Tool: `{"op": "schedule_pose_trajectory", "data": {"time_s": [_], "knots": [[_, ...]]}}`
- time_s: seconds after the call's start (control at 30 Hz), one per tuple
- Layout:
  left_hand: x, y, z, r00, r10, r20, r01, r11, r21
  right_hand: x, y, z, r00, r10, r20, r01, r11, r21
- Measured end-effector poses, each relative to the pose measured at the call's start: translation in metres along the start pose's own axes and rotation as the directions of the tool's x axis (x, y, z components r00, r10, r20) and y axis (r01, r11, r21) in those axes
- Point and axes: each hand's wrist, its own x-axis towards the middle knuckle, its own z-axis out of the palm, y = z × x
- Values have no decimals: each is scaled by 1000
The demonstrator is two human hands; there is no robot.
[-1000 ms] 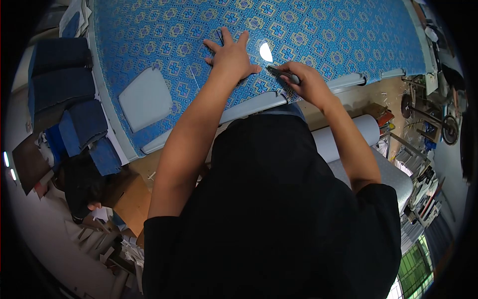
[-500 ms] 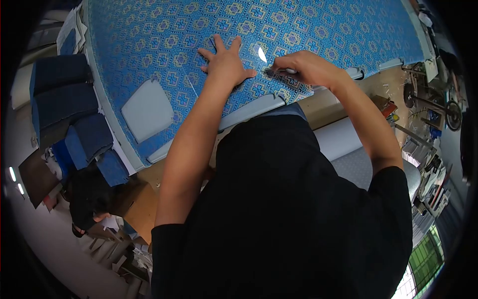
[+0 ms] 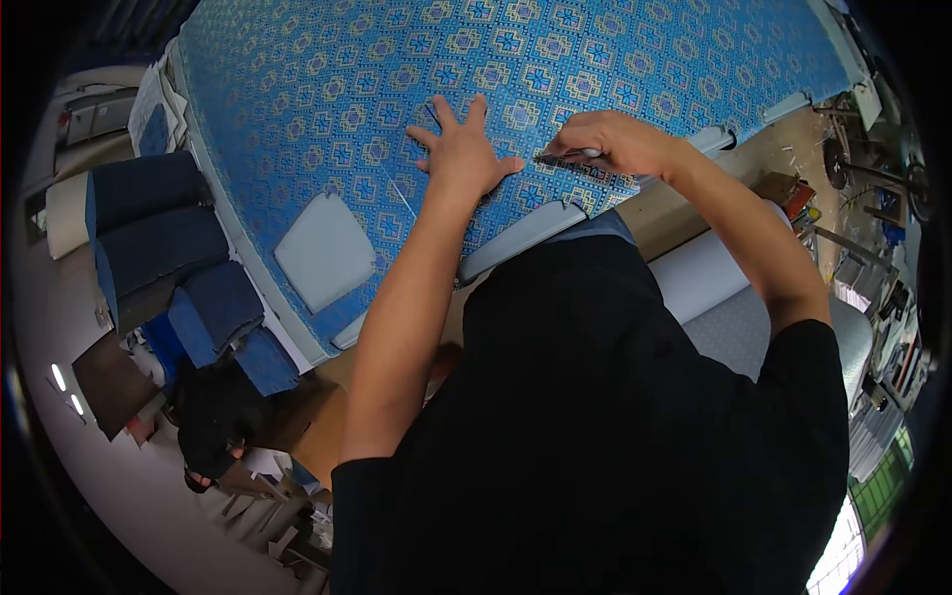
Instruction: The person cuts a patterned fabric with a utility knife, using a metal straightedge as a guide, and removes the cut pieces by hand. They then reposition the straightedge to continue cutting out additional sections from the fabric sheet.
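Blue patterned fabric (image 3: 297,119) covers the table under both hands. My left hand (image 3: 463,154) lies flat on it with fingers spread, over what looks like a clear sheet whose pale straight edge shows to the left. Just right of that thumb, my right hand (image 3: 610,144) is closed around a slim tool (image 3: 592,153) with a silvery end and a dark front part. The tool's tip meets the fabric close to my left thumb; its exact kind I cannot tell. A pale grey flat panel with rounded corners (image 3: 325,252) rests on the fabric at the left.
Grey clamp strips (image 3: 526,238) hold the near table edge, close to my body. Stacks of dark blue fabric (image 3: 159,253) stand left of the table. Behind them, a person in black (image 3: 213,421) bends over. A pale roll (image 3: 699,273) lies below the table at right.
The whole view has shifted, so things sit further right and lower. The tool's tip is slightly nearer my left thumb. My left hand stays spread on the fabric.
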Motion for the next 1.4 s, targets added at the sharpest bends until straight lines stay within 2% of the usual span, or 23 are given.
{"op": "schedule_pose_trajectory", "data": {"time_s": [0.03, 0.33, 0.4, 0.57, 0.67, 0.7, 0.73, 0.83, 0.9, 0.97, 1.17, 1.27, 1.4], "knots": [[0, 0, 0, 1000, 6, -2, -6, 1000, 8, -2, 6, 4, 998, -50, -38, 51, 998, 34], [-1, 3, -4, 1000, -8, 11, 7, 999, 41, -4, 17, 15, 983, -126, -137, 136, 988, 67], [-5, 6, -10, 998, -19, 61, 19, 1000, -9, -3, 19, 17, 971, -160, -177, 175, 982, 75], [-6, 3, -9, 999, 4, 49, -1, 998, -55, -3, 22, 21, 949, -222, -223, 249, 963, 101], [-8, 7, -13, 997, -31, 74, 35, 997, -64, -2, 17, 15, 930, -249, -272, 286, 953, 104], [-8, 9, -17, 994, -41, 97, 46, 998, -42, -7, 22, 17, 968, -151, -203, 201, 945, 259], [-8, 8, -17, 992, -30, 125, 37, 998, -54, -2, 21, 16, 931, -264, -251, 295, 951, 97], [-8, 4, -17, 995, -11, 103, 17, 998, -55, 2, 21, 14, 932, -270, -240, 306, 943, 127], [-9, 6, -18, 989, -22, 144, 28, 999, -39, 1, 24, 19, 929, -282, -241, 322, 936, 144], [-10, 8, -19, 988, -22, 155, 31, 998, -55, -1, 15, 9, 958, -225, -177, 255, 952, 168], [-5, 6, -17, 980, -57, 188, 64, 997, -30, -1, 29, 15, 971, -205, -122, 222, 963, 155], [-8, 11, -24, 977, -71, 200, 74, 997, -10, 0, 28, 18, 952, -252, -173, 278, 948, 153], [-10, 17, -40, 971, -75, 227, 64, 996, 55, -1, 18, 13, 959, -220, -177, 242, 963, 116]]}}
